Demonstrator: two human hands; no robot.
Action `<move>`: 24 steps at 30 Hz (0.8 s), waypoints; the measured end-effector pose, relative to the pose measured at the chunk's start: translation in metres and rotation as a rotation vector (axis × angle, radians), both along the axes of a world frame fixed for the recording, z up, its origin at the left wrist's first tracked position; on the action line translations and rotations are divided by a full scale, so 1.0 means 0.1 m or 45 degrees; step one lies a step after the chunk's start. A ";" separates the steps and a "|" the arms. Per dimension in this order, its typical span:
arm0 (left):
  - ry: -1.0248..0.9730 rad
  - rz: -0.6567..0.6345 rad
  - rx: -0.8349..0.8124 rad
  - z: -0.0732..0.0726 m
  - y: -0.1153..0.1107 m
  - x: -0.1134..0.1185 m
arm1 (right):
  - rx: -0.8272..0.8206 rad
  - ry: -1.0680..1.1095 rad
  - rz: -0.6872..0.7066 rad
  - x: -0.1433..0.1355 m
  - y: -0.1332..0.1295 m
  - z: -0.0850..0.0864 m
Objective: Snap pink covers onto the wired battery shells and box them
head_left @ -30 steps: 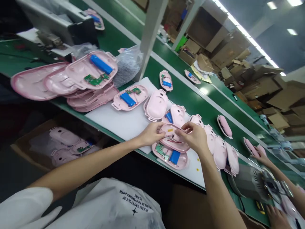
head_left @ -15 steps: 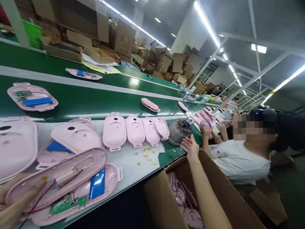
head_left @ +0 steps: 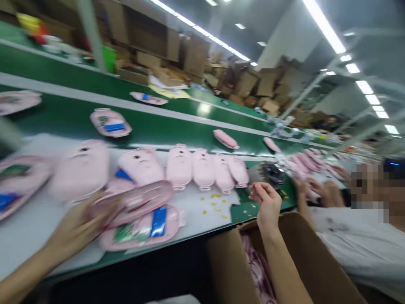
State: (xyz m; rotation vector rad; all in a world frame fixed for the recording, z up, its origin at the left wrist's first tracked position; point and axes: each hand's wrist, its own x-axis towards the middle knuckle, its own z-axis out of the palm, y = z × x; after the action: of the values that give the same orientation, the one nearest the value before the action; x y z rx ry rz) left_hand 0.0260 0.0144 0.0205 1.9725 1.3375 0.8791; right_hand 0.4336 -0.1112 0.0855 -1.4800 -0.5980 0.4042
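My left hand grips the left end of a pink shell cover, tilted with its inner side up. Beneath it lies a pink shell with a green circuit board and a blue block. My right hand is raised beside the grey round device, fingers drawn together; whether something small is between them cannot be made out. Small yellow pieces are scattered on the white sheet. Several closed pink shells stand in a row behind them.
An open cardboard box with pink parts stands at the table's front edge, under my right forearm. Pink shells lie on the green belt. At the right sits a person in a white shirt, hands near more pink shells.
The view has swung left, so things appear further right. My right hand has gone from spread fingers to fingers drawn together. My left hand still holds the cover, now more fully in view.
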 end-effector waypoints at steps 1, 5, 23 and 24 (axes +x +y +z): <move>-0.052 -0.028 -0.023 0.03 -0.05 0.04 | -0.007 -0.218 0.222 -0.36 0.09 0.02; -0.353 -0.113 -0.120 0.08 -0.13 0.18 | 0.142 -1.099 1.150 -1.72 0.51 -0.04; -1.254 0.012 -0.393 -0.20 -0.31 0.16 | -0.240 -1.483 1.198 -2.55 0.63 -0.53; -1.322 -0.025 -0.423 -0.20 -0.33 0.15 | -0.251 -1.533 1.150 -2.57 0.63 -0.54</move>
State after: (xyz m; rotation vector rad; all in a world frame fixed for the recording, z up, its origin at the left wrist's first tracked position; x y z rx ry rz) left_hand 0.0409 -0.0189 0.0003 0.9856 0.7563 1.3019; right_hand 0.1769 -0.0478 0.0311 -1.4642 -2.2689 0.2021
